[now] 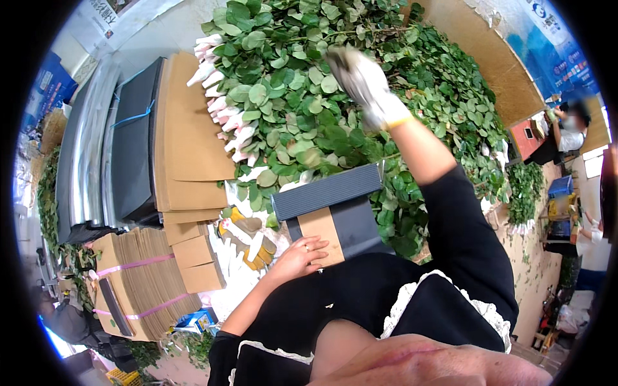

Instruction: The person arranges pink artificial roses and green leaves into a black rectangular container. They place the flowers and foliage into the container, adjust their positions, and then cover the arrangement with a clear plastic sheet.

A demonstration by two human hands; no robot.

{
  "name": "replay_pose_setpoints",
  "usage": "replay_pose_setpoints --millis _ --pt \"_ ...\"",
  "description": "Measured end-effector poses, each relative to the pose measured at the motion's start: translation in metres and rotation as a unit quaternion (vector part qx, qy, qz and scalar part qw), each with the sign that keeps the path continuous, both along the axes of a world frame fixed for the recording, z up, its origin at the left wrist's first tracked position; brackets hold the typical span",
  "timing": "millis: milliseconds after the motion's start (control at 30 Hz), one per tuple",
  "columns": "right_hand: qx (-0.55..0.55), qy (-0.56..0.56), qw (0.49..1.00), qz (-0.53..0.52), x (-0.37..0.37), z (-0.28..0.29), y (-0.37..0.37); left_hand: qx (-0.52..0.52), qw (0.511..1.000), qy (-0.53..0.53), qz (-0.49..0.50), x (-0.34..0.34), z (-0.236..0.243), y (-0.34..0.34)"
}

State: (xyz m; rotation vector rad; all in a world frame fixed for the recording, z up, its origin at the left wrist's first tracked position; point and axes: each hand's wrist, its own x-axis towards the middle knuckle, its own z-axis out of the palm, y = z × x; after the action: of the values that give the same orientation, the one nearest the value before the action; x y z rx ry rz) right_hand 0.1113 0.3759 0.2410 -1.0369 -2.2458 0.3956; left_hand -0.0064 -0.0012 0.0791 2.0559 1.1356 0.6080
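My bare left hand (301, 258) lies with fingers extended on a strip of brown cardboard (322, 228), which rests over a dark sheet (358, 225) close to my body. Across the far end of that sheet sits a dark ribbed piece (328, 193). My right hand (362, 80), in a whitish glove with dark fingers, reaches out over a big heap of leafy green stems (283, 83). Its fingers are blurred, so I cannot make out any grip. Along the heap's left edge stick out several pale pink flower heads in white sleeves (235, 132).
To the left stand stacked brown sheets (193, 128), dark sheets (134, 135) and a strapped cardboard bundle (138, 276). A yellow-and-grey glove (261, 256) lies among white sleeves (225, 273). A wooden board (486, 64) borders the heap. Another person (570, 135) is at far right.
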Motion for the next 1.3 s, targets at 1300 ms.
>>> replay_pose_setpoints --millis 1300 --pt "-0.299 -0.405 0.765 0.402 0.063 -0.064 -0.247 -0.331 0.834 -0.39 0.209 0.002 -0.013 -0.04"
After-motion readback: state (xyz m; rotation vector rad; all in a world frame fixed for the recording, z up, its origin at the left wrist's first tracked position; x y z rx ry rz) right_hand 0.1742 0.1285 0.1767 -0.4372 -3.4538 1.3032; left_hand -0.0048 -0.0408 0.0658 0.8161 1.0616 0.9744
